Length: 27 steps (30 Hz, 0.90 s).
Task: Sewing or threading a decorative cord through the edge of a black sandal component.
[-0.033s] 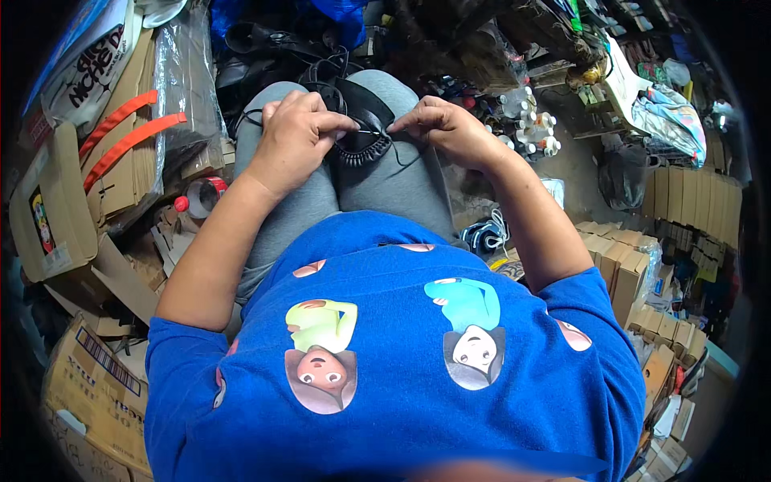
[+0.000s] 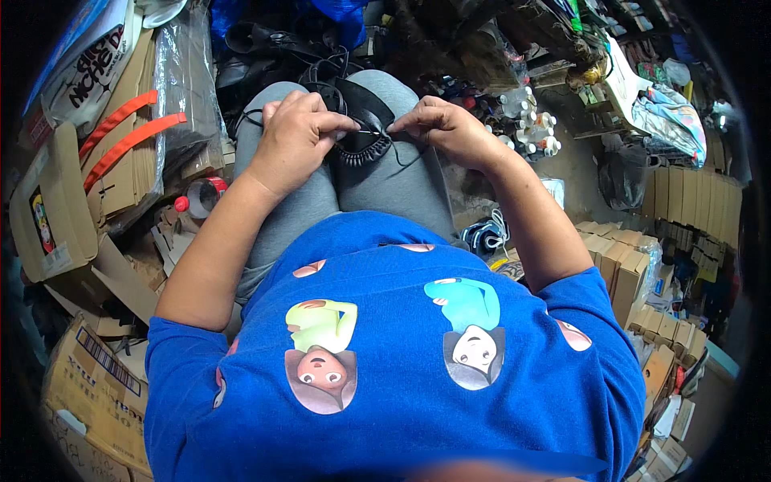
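Observation:
Across my knees lies a black shoe-like piece point(image 2: 367, 106) with a smooth dark surface. Thick black cord point(image 2: 363, 155) runs in close loops along its near edge, and a loose end hangs on the right. My left hand point(image 2: 299, 132) is closed at the piece's left side, thumb and index finger pinched by the edge. Opposite it, my right hand point(image 2: 442, 128) pinches at the right edge with its fingertips. A thin line, with a small bright glint, spans the gap between both fingertips; whether it is cord or a needle is too small to tell.
Dark shoe-like items point(image 2: 265, 40) are heaped beyond my knees. Cardboard boxes point(image 2: 96, 369) and orange straps point(image 2: 132, 145) stand on the left. To the right are small white-capped bottles point(image 2: 538, 132), a striped bundle with white cord point(image 2: 486, 235) and stacked cartons point(image 2: 618, 265).

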Motion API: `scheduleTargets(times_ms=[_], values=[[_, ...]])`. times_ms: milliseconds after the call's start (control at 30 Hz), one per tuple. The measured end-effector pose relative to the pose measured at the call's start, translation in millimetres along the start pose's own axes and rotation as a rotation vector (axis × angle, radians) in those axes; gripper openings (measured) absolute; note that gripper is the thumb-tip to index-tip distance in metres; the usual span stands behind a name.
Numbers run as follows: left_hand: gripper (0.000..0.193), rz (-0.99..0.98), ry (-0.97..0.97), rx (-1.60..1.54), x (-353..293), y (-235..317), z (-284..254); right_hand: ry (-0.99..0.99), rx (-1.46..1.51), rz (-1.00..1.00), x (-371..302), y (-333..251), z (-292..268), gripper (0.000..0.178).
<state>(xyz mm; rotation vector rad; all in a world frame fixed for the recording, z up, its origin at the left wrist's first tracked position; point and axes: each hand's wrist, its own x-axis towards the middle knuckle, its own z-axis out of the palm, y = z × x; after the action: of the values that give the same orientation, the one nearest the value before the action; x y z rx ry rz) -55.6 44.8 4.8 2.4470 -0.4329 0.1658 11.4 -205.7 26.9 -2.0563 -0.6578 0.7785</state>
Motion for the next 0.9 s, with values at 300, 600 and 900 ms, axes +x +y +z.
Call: scheduleTargets(times_ms=[300, 600, 900], values=[[0.015, -0.017, -0.037, -0.033, 3, 0, 6, -0.06, 0.102, -0.006, 4, 11, -4, 0.03], [0.01, 0.008, -0.112, -0.092, 22, -8, 12, -0.179, 0.024, -0.066, 17, 14, -11, 0.031], [0.014, -0.127, -0.023, -0.13, -4, 13, 2, -0.016, 0.112, 0.091, -1, 6, 5, 0.027]])
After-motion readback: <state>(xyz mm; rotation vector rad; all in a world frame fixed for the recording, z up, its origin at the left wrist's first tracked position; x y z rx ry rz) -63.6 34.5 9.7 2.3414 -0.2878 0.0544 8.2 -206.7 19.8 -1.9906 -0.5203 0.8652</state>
